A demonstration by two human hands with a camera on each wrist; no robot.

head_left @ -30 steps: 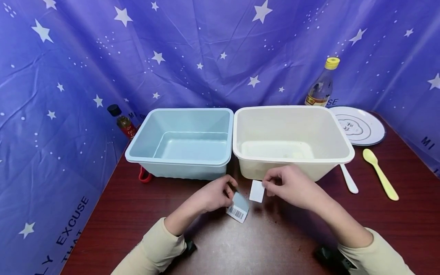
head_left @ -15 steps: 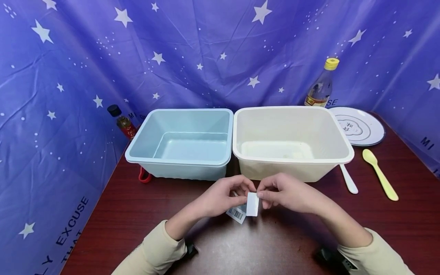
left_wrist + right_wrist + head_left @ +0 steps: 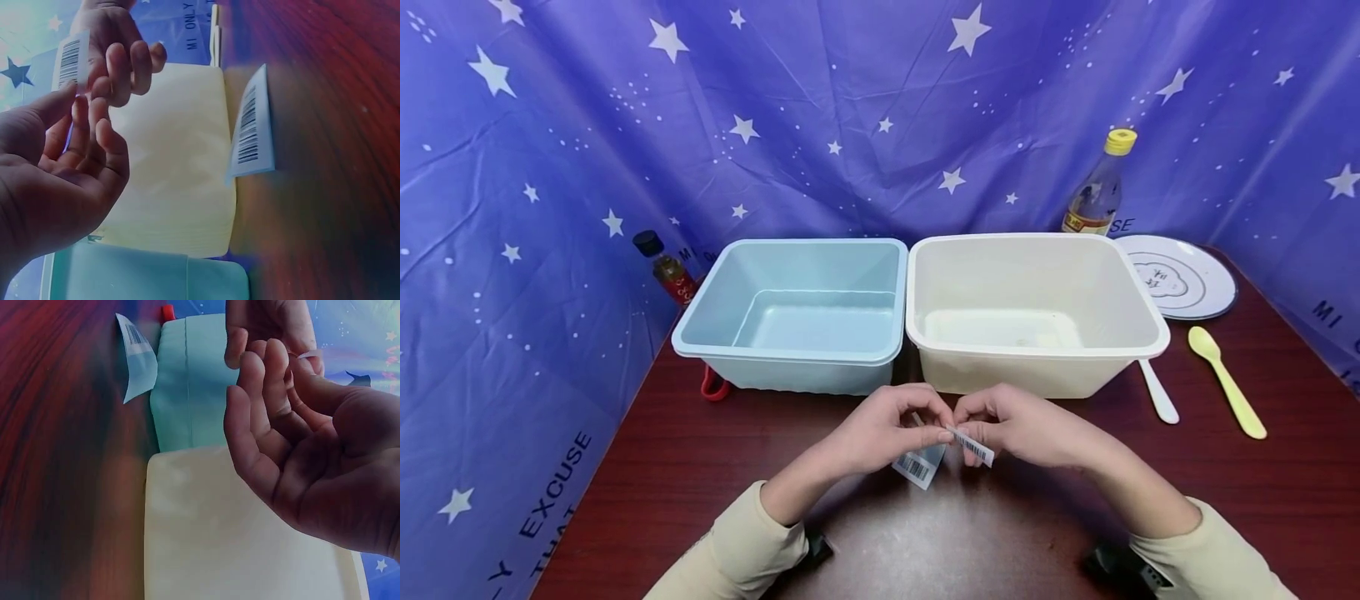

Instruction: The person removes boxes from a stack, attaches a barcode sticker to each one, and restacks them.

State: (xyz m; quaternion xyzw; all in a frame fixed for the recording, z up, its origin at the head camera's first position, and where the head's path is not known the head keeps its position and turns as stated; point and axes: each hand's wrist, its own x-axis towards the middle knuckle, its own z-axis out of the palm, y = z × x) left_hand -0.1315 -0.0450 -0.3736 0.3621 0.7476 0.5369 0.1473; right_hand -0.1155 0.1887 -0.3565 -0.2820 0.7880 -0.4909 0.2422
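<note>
L hand (image 3: 887,433) & R hand (image 3: 1026,425) both hold the same small label (image 3: 975,448), tips nearly meeting. L thumb pinches one end vs its fingertips, v. narrow grip; R thumb & index also close at that end, exact contact partly hidden. R's other fingers loosely curled. Label's barcode side faces up toward the head cam, tilted, its free end sloping down in front of the R fingers; it's above the table (image 3: 940,542), in front of the cream bin.

2nd barcode tag (image 3: 914,467), pale w/ a bluish part, just below L thumb, partly covered by L hand; left wrist view shows it apart from the fingers. Can't tell if it's flat on the table or raised.

Around: dark-capped bottle (image 3: 676,279) w/ red label at far L, partly behind blue bin; red loop (image 3: 717,395) pokes out under that bin's front. Yellow-capped bottle (image 3: 1097,192) behind cream bin, lower part hidden. Plate (image 3: 1206,287) & white handle (image 3: 1159,393) both partly blocked by cream bin; yellow spoon (image 3: 1232,387) lies to R, well apart from hands.

Containers: blue bin (image 3: 790,357) L, cream bin (image 3: 1060,375) R, side by side beyond the hands. Blue's rim looks doubled; cream's floor has a pale patch, contents unclear.
</note>
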